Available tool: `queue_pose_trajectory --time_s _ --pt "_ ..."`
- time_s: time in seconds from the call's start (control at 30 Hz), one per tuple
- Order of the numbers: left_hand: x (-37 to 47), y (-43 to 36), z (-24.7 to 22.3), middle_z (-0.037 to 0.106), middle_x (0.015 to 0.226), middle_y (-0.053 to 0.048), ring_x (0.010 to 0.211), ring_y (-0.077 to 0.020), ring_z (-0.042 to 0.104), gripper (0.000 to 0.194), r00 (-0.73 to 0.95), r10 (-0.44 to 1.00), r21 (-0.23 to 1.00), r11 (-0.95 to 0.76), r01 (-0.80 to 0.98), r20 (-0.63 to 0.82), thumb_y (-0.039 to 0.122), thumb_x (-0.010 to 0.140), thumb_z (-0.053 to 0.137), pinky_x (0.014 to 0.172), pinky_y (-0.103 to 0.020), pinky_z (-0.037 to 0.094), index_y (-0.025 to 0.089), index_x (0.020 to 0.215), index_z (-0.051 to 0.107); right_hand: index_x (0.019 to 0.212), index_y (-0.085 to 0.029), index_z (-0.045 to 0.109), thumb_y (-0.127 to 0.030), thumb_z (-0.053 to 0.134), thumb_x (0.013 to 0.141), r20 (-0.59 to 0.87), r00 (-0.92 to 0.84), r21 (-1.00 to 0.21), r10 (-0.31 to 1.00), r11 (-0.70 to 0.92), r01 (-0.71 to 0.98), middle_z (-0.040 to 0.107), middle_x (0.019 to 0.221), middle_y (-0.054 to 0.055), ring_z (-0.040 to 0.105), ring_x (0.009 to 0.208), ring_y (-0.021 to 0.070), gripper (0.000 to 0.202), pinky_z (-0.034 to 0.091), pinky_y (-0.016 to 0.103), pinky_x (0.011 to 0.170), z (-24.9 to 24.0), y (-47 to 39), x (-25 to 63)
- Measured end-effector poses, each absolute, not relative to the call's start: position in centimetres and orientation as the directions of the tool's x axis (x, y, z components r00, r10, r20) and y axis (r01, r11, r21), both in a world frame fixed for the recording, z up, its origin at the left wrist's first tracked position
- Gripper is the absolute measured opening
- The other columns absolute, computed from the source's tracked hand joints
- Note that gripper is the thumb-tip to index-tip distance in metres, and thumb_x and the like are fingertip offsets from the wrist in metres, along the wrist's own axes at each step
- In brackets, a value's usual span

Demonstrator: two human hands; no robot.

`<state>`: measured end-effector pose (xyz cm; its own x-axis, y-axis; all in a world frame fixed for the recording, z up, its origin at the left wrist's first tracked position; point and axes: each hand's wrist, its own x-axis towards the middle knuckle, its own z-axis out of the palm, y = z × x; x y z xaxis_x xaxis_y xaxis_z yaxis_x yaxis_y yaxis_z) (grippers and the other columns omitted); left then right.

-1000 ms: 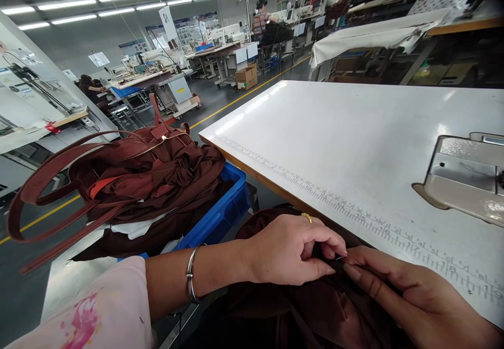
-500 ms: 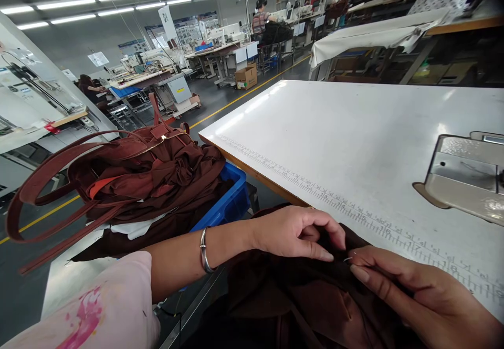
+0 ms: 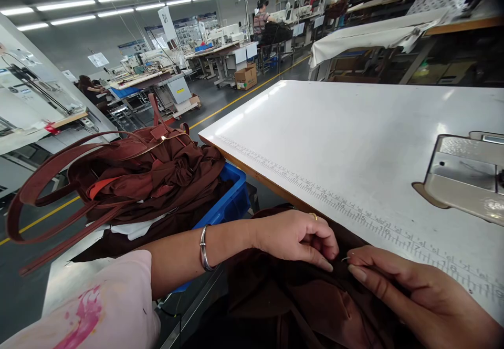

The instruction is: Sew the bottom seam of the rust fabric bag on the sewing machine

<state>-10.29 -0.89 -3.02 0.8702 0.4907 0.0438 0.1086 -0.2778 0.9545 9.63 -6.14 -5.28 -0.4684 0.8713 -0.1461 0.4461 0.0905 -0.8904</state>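
Note:
Dark brown fabric (image 3: 299,299) lies bunched in front of me, below the table's edge. My left hand (image 3: 297,236), with a ring and a silver bangle, has its fingers curled closed on the upper edge of this cloth. Facing it from the right, my right hand (image 3: 413,283) pinches thumb against forefinger. A thin, pale, curved sliver (image 3: 345,258) sticks out from that pinch towards the left fingers; whether it is a needle or a thread end I cannot tell. Only a small gap separates the two hands.
The white table (image 3: 315,123) has a printed ruler along its near edge. A sewing machine bed (image 3: 464,181) is set in at the right. To the left, brown bags with straps (image 3: 134,165) are heaped over a blue crate (image 3: 232,194). A person (image 3: 260,21) sits farther back.
My left hand has shifted slightly down and left, its fingers curling in more. My right hand has edged a little left, keeping its pinch.

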Motion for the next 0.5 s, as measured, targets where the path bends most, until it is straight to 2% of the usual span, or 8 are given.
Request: queue_pose_trajectory --time_s 0.17,0.23,0.33,0.4,0.5 --pt "-10.3 -1.6 -3.1 0.050 0.081 -0.004 0.082 -0.0094 0.048 0.009 0.801 0.571 0.953 -0.304 0.001 0.181 0.009 0.074 0.054 0.077 -0.021 0.040 0.012 0.068 0.048 0.076 -0.026 0.056 -0.048 0.042 0.081 -0.149 -0.470 -0.897 0.870 0.080 0.434 0.058 0.067 -0.002 0.057 0.067 0.0152 0.027 0.046 0.019 0.058 -5.1 -6.3 9.7" --pt "-10.3 -2.0 -3.0 0.051 0.080 -0.003 0.069 -0.0063 0.049 0.007 0.752 0.636 0.969 -0.247 -0.015 0.174 0.012 0.077 0.051 0.067 -0.019 0.042 0.013 0.071 0.047 0.075 -0.025 0.056 -0.048 0.042 0.082 -0.157 -0.465 -0.899 0.871 0.068 0.432 0.057 0.066 -0.002 0.056 0.067 0.0154 0.028 0.046 0.019 0.058 -5.0 -6.4 9.7" --pt "-10.3 -2.6 -2.9 0.052 0.083 -0.003 0.047 -0.0007 0.040 0.007 0.703 0.703 0.988 -0.157 0.010 0.104 0.018 0.081 0.046 0.047 -0.015 0.036 0.013 0.077 0.047 0.077 -0.026 0.058 -0.046 0.044 0.082 -0.151 -0.441 -0.908 0.885 0.052 0.415 0.059 0.068 -0.003 0.056 0.066 0.0148 0.024 0.046 0.018 0.059 -4.9 -6.6 9.6" --pt "-10.2 -2.9 -2.9 0.053 0.083 -0.004 0.047 -0.0008 0.039 0.009 0.691 0.715 0.981 -0.188 0.046 0.105 0.020 0.079 0.051 0.045 -0.015 0.034 0.012 0.079 0.049 0.081 -0.029 0.061 -0.044 0.048 0.081 -0.107 -0.410 -0.916 0.906 0.071 0.396 0.060 0.069 -0.004 0.058 0.068 0.0145 0.020 0.046 0.017 0.059 -4.9 -6.7 9.5" --pt "-10.2 -3.4 -2.6 0.054 0.079 -0.004 0.050 -0.0022 0.038 0.021 0.669 0.729 0.947 -0.300 0.117 0.148 0.025 0.070 0.063 0.050 -0.016 0.037 0.011 0.084 0.055 0.083 -0.032 0.064 -0.042 0.052 0.078 -0.026 -0.379 -0.920 0.925 0.126 0.372 0.061 0.069 -0.005 0.060 0.068 0.0144 0.016 0.048 0.015 0.056 -5.0 -6.8 9.4"
